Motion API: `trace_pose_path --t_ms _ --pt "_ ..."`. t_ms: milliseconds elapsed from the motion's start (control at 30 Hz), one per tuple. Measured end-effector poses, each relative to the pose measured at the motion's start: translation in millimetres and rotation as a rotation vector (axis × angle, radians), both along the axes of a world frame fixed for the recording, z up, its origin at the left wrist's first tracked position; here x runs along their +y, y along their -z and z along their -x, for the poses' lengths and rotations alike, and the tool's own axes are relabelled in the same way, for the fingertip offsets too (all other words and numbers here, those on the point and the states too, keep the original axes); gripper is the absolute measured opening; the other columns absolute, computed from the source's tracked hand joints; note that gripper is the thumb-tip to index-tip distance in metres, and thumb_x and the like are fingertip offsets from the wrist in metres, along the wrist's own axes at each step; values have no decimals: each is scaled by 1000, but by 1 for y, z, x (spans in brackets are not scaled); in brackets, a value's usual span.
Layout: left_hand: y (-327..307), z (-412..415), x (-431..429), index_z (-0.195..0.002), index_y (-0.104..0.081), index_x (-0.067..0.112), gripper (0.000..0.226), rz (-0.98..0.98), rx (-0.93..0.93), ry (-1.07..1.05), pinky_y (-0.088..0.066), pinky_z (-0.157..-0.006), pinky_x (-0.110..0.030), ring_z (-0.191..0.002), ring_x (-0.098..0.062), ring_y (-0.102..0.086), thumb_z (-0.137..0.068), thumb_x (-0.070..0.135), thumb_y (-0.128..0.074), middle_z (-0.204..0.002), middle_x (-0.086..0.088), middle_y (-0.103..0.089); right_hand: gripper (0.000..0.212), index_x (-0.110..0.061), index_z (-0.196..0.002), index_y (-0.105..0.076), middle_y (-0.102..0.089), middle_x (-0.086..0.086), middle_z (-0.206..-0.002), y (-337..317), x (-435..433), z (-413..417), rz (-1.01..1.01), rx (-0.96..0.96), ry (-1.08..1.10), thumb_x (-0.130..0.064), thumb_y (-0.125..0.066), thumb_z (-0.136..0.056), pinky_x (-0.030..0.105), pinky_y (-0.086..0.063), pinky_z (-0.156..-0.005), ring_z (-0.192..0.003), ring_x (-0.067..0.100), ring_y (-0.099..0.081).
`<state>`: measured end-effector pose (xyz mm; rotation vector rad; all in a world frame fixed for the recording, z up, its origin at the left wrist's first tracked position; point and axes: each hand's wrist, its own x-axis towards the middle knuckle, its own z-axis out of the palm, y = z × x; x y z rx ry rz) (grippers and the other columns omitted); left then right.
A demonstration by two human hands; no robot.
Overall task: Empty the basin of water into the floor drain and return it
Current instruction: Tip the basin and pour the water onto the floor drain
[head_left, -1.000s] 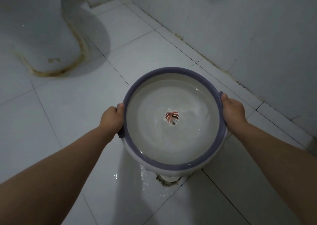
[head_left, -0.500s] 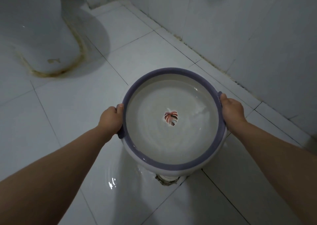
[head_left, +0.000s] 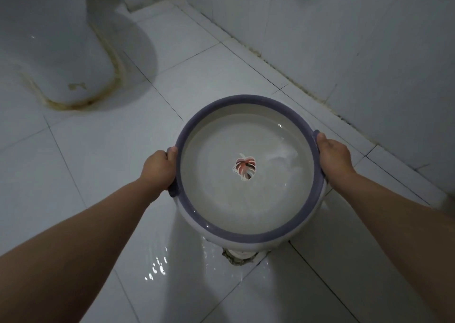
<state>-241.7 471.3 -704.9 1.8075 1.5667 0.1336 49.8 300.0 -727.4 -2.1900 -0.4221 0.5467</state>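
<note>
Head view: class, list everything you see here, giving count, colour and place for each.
basin: one, white with purple rim, centre, held over the floor drain
water: clear, inside the basin
leaf motif: one, red and dark, basin bottom
floor drain: one, grey, partly hidden under the basin
toilet base: one, white, upper left
floor: white tiles, wet near the drain
wall: white tiles, right
left hand: one, grips the basin's left handle
right hand: one, grips the basin's right edge

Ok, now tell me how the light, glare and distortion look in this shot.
Head view: dim, bluish light overall; bright glints on the wet floor beside the floor drain; a soft shadow right of the toilet base; wide-angle stretch enlarges the forearms at the lower corners; the basin and its leaf print are sharp.
</note>
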Motion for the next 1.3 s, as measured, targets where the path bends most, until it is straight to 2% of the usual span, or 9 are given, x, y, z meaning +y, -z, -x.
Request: trace_pose_path --t_ms 100,233,367,500,700,867,1033,1167,1300 --pt "0 1 1 -104 -54 -9 56 0 -9 5 -45 -73 -41 -85 -38 -55 -98 38 -24 -91 -20 -54 61 3 -83 -61 -60 15 -78 0 0 0 -9 -10 -4 -53 -36 -90 33 -42 -65 -71 25 -55" --pt "1 0 2 -105 -54 -9 56 -9 4 8 -42 -71 -38 -82 -32 -52 -98 39 -25 -91 -20 -54 56 -3 -78 -60 -58 11 -74 1 -1 -1 3 -18 -18 -51 -35 -91 27 -38 -55 -64 23 -52" --pt "1 0 2 -102 -54 -9 56 -11 2 12 -45 -77 -42 -92 -42 -57 -98 38 -25 -100 -28 -59 63 4 -86 -61 -57 10 -73 3 -1 -1 16 -29 -25 -53 -35 -90 25 -38 -54 -60 19 -50" --pt "1 0 3 -104 -54 -8 56 14 8 19 -46 -78 -43 -91 -40 -58 -98 38 -24 -101 -27 -60 66 5 -86 -61 -55 8 -68 4 -1 -2 15 -26 -21 -56 -36 -89 25 -38 -54 -58 19 -50" --pt "2 2 3 -104 -55 -8 56 16 16 26 -44 -72 -39 -82 -34 -54 -98 39 -23 -93 -22 -57 55 -9 -67 -55 -55 6 -63 5 -1 -1 6 12 -14 -58 -38 -87 27 -39 -53 -58 21 -51" --pt "1 4 3 -104 -54 -8 55 31 3 26 -45 -73 -40 -81 -34 -55 -98 39 -25 -90 -21 -56 54 -7 -72 -56 -53 6 -62 5 -1 -1 15 6 -24 -56 -39 -88 28 -37 -53 -56 19 -49" --pt "-1 4 3 -102 -54 -6 54 24 4 28 -44 -73 -40 -81 -33 -54 -98 39 -25 -89 -20 -56 54 -7 -69 -54 -52 4 -60 4 0 0 27 -24 -42 -54 -37 -89 27 -35 -49 -55 18 -48" --pt "0 5 2 -105 -54 -7 54 25 18 27 -41 -71 -38 -81 -31 -53 -99 38 -24 -90 -18 -55 53 -7 -72 -57 -55 4 -64 5 -1 0 14 -16 -47 -52 -37 -90 24 -37 -52 -58 17 -51" --pt "1 6 2 -103 -55 -8 56 20 8 30 -44 -74 -39 -84 -35 -54 -99 38 -24 -90 -20 -56 58 -2 -78 -60 -56 8 -68 6 -1 -2 32 -34 -56 -53 -35 -90 24 -37 -52 -58 17 -50"
